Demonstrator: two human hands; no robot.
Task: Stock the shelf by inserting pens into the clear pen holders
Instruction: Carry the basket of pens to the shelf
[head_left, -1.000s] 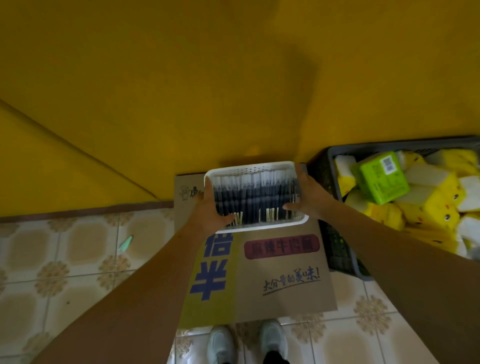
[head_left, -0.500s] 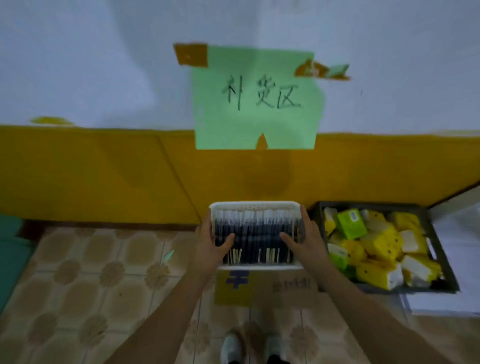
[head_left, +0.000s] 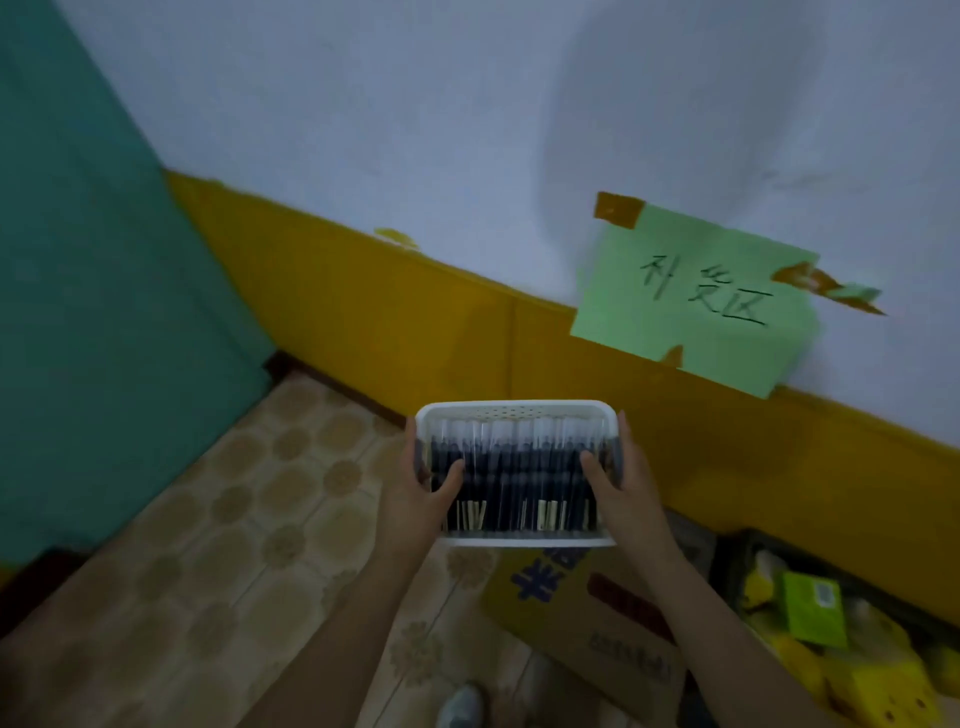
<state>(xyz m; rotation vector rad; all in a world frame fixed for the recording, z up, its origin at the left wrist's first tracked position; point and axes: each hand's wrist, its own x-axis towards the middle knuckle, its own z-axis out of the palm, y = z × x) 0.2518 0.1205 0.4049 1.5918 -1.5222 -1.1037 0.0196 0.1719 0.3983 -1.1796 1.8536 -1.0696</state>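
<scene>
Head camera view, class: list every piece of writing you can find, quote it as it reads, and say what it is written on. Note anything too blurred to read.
"补货区", handwritten in black: on the green paper sign taped to the wall.
Large blue characters, cut off by the white basket: on the cardboard box, not readable.
Dark red label and small print: same box, too blurred.
Barcode label: on the green packet in the crate, too small to read.
</scene>
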